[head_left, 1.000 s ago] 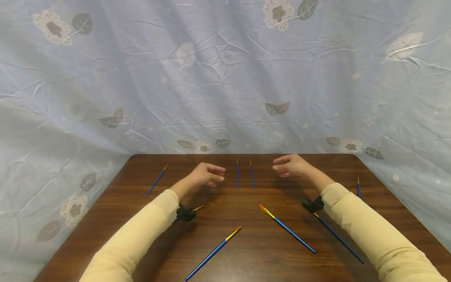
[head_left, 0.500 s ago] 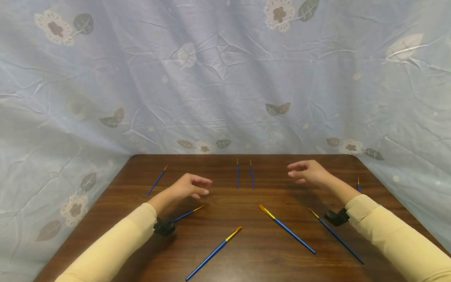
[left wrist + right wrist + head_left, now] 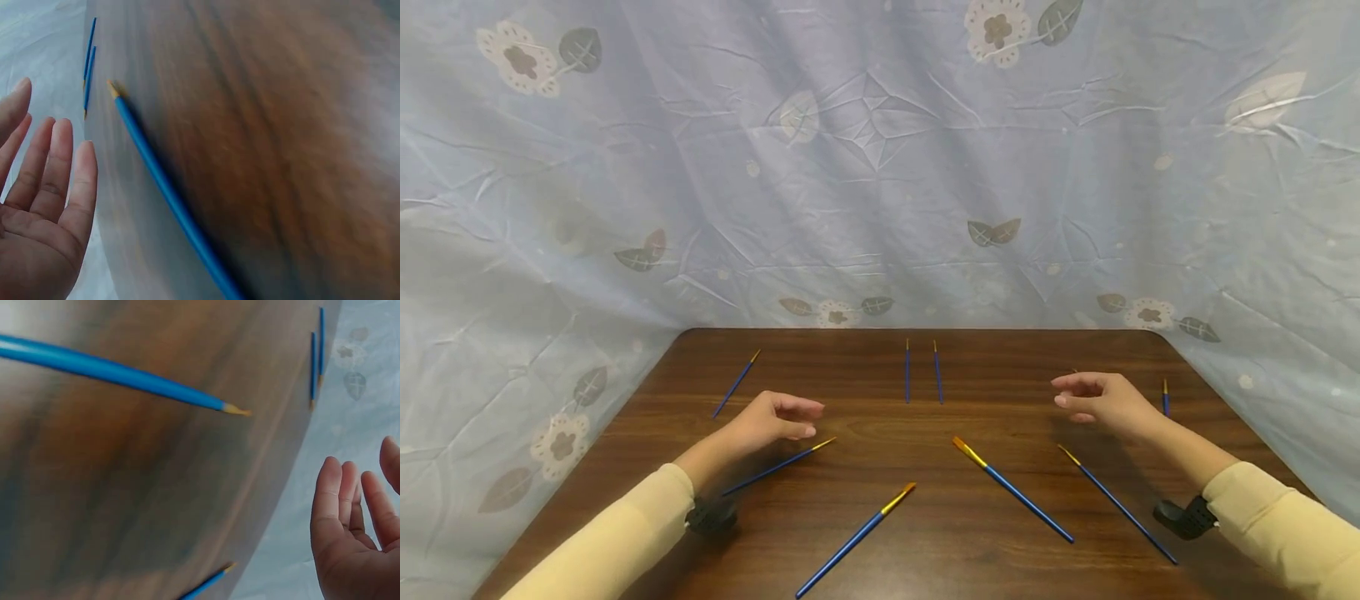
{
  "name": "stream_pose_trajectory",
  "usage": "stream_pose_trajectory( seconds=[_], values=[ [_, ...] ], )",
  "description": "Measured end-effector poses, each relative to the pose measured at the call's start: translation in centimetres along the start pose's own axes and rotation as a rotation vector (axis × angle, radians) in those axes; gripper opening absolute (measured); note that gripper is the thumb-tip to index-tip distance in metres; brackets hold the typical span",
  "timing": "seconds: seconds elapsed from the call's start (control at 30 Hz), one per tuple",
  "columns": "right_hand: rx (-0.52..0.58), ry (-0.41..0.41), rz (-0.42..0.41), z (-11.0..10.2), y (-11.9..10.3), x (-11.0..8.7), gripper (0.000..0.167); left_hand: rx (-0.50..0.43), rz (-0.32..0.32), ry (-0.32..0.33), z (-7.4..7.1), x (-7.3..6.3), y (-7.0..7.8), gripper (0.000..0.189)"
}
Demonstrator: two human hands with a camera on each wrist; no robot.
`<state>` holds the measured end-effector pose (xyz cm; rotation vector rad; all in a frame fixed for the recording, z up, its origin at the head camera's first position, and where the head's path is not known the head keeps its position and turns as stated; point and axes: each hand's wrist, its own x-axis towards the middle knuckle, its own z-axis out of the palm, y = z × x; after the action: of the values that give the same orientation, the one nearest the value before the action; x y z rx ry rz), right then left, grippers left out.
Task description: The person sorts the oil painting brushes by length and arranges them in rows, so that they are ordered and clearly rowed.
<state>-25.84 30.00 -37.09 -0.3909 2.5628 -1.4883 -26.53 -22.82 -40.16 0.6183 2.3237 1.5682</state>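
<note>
My left hand (image 3: 756,425) hovers over the left side of the table, empty, its fingers extended and slightly bent. Close below it lies a thin blue paintbrush (image 3: 778,468) with a golden ferrule, which crosses the left wrist view as a long blue handle (image 3: 165,187). On the other side, my right hand (image 3: 1112,407) is also empty, fingers loosely spread and thumb apart. Nearest to it is another slim blue paintbrush (image 3: 1116,502), seen large in the right wrist view (image 3: 125,374). Between the hands, two wider flat paintbrushes, one left (image 3: 857,537) and one right (image 3: 1015,492), slant with bristles toward the middle.
Two small paintbrushes, one (image 3: 907,375) beside the other (image 3: 938,375), lie near the far edge of the brown wooden table (image 3: 880,454). One more lies far left (image 3: 735,385), another far right (image 3: 1166,398). A flowered cloth (image 3: 880,208) hangs behind the table.
Both hands have drawn back toward the body and apart, the left going leftward and the right rightward. The slim brushes that the wrists covered now show. The paintbrushes stay in place.
</note>
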Motion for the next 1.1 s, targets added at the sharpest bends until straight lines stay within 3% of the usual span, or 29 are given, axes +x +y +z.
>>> stream_pose_trajectory(
  seconds=[0.2, 0.37, 0.63, 0.9, 1.1],
  values=[
    [0.039, 0.044, 0.012, 0.2, 1.3, -2.5, 0.055, -0.02, 0.011, 0.044, -0.1, -1.2, -0.9, 0.046],
    [-0.014, 0.092, 0.012, 0.2, 2.0, -4.3, 0.053, 0.002, 0.005, 0.06, -0.3, -2.7, -1.6, 0.046],
    [-0.02, 0.092, 0.071, 0.5, 3.2, -6.4, 0.054, 0.016, -0.013, 0.095, -0.8, -5.0, -2.5, 0.046],
    [0.008, 0.02, 0.088, 0.9, 4.3, -8.4, 0.051, -0.005, -0.033, 0.078, -0.7, -5.4, -2.8, 0.045],
    [0.008, 0.014, 0.122, 1.2, 4.7, -8.8, 0.051, -0.02, -0.033, 0.053, -0.5, -5.2, -2.8, 0.044]
  ],
)
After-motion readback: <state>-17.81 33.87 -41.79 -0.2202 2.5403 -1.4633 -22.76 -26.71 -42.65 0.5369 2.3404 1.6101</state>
